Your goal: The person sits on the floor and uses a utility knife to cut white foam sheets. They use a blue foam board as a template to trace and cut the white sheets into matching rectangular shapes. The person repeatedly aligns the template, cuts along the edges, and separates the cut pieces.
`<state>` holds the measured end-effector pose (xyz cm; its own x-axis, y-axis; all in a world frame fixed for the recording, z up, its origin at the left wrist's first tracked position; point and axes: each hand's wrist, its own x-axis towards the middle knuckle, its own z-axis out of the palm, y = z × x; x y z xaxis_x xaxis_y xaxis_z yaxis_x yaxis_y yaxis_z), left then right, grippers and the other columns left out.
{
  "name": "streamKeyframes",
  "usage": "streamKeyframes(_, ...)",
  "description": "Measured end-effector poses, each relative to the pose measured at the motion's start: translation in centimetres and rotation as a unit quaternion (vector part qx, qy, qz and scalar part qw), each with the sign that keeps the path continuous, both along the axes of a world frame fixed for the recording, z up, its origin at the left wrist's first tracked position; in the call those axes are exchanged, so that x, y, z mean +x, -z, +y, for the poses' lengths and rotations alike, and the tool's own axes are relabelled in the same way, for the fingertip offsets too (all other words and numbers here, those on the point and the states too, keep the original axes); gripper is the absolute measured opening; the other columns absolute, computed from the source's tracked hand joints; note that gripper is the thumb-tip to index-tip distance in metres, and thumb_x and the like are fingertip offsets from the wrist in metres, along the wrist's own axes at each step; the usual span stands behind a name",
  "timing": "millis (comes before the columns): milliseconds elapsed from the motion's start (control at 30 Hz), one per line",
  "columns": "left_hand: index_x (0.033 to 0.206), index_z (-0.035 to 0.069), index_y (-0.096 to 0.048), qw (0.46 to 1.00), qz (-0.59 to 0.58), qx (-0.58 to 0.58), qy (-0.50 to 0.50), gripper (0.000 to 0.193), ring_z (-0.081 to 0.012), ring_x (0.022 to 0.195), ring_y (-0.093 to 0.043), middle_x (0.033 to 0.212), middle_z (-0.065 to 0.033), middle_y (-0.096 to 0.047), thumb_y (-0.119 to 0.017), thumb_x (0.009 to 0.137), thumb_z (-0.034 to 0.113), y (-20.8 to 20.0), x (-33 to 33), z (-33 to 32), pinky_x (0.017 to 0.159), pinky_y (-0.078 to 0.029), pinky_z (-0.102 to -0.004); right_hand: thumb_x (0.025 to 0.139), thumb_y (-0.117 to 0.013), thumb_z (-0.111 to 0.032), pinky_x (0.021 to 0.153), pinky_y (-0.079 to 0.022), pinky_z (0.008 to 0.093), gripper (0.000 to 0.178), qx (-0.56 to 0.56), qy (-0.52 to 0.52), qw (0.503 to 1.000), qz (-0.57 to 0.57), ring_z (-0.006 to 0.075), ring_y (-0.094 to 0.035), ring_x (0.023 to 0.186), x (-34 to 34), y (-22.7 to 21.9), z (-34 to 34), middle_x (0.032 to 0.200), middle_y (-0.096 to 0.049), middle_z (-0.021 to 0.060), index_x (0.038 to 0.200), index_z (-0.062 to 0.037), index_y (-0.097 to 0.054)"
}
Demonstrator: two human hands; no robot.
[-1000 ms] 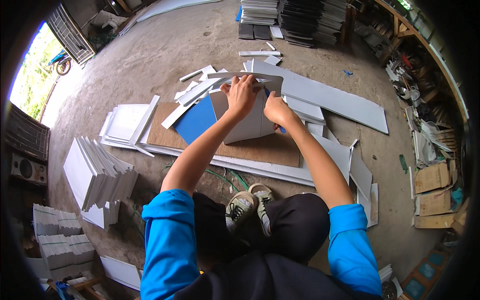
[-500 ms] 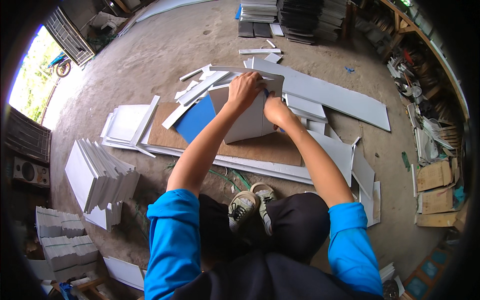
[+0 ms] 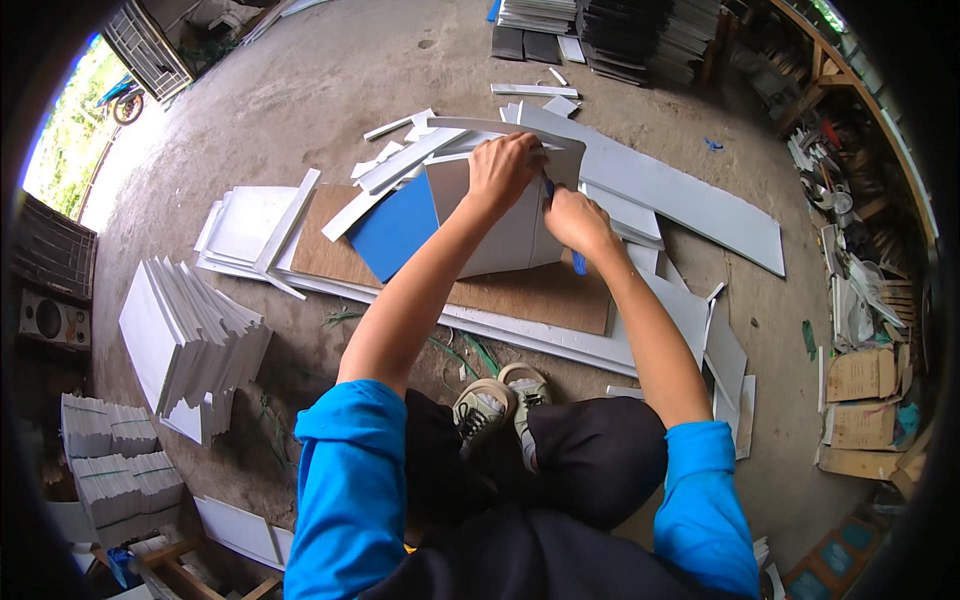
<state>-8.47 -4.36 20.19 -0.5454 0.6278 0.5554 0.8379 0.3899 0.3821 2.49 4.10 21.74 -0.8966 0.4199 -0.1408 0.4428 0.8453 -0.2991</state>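
A bent white foam board [image 3: 500,240] stands tilted over a brown wooden board [image 3: 500,300]. My left hand [image 3: 503,172] is closed on its upper edge, fingers curled over the top. Just to the right, my right hand [image 3: 577,222] is wrapped round a slim blue utility knife [image 3: 579,263], whose front part shows above the fist against the board. The blade cannot be made out. A blue sheet [image 3: 395,232] lies to the left of the white board.
White strips and offcuts [image 3: 410,160] lie around the work, with a long white panel [image 3: 690,195] at far right. Stacks of white boards [image 3: 185,340] stand at left. Black and white stacks [image 3: 625,40] are at the back. Cardboard [image 3: 862,375] lines the right side.
My right hand and the knife have shifted slightly right against the board, and more of the knife's lower end shows. My left hand keeps its hold. The whole view has tilted a little.
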Motion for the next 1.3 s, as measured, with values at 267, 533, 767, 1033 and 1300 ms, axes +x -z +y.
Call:
streamKeyframes(267, 0.089, 0.01, -0.064, 0.998, -0.031, -0.047, 0.005, 0.027, -0.0285, 0.076, -0.062, 0.084, -0.01, -0.064, -0.064, 0.071, 0.03, -0.5, 0.1, 0.2, 0.065, -0.048, -0.038, 0.081, -0.046, -0.018, 0.079, -0.047, 0.0436, 0.028, 0.01, 0.023, 1.0, 0.018, 0.0377, -0.059, 0.092, -0.7, 1.8, -0.2, 0.095, -0.061, 0.0231, 0.097, 0.001, -0.057)
streamKeyframes(533, 0.077, 0.009, -0.063, 0.991, 0.051, -0.118, -0.041, 0.029, -0.0232, 0.07, -0.063, 0.068, -0.0101, -0.063, -0.071, 0.062, 0.033, -0.1, -0.4, 0.7, 0.065, -0.047, -0.0346, 0.084, -0.039, -0.023, 0.076, -0.047, 0.0455, 0.035, 0.01, -0.006, 1.0, 0.002, 0.0383, -0.059, 0.087, -1.0, 3.8, 0.3, 0.092, -0.06, 0.0242, 0.106, 0.0026, -0.047)
streamKeyframes(767, 0.09, 0.01, -0.065, 0.985, -0.033, -0.17, -0.023, 0.037, -0.0286, 0.072, -0.063, 0.077, -0.0101, -0.064, -0.072, 0.062, 0.035, -0.5, -0.9, 1.5, 0.063, -0.049, -0.0389, 0.081, -0.04, -0.017, 0.068, -0.049, 0.0391, 0.028, -0.037, 0.001, 0.995, -0.089, 0.0283, -0.062, 0.068, 1.9, 11.1, 0.7, 0.071, -0.062, 0.0156, 0.084, 0.0001, -0.061)
streamKeyframes(1033, 0.073, 0.008, -0.066, 0.989, 0.004, -0.141, -0.032, 0.032, -0.027, 0.064, -0.063, 0.065, -0.0111, -0.062, -0.075, 0.059, 0.035, 0.2, -1.8, 1.4, 0.056, -0.049, -0.0362, 0.08, -0.044, -0.017, 0.076, -0.048, 0.0442, 0.027, -0.053, 0.018, 0.996, -0.074, 0.0389, -0.06, 0.086, 1.2, 12.7, -0.3, 0.092, -0.061, 0.0232, 0.093, 0.0021, -0.058)
streamKeyframes(1300, 0.073, 0.007, -0.066, 0.987, 0.011, -0.156, -0.032, 0.03, -0.0266, 0.065, -0.064, 0.065, -0.0127, -0.063, -0.074, 0.061, 0.033, -0.1, -0.8, 1.4, 0.058, -0.05, -0.0353, 0.081, -0.043, -0.014, 0.073, -0.048, 0.0449, 0.027, -0.07, 0.001, 0.995, -0.076, 0.0391, -0.06, 0.085, 1.5, 17.1, -0.1, 0.09, -0.06, 0.0252, 0.099, 0.0037, -0.052)
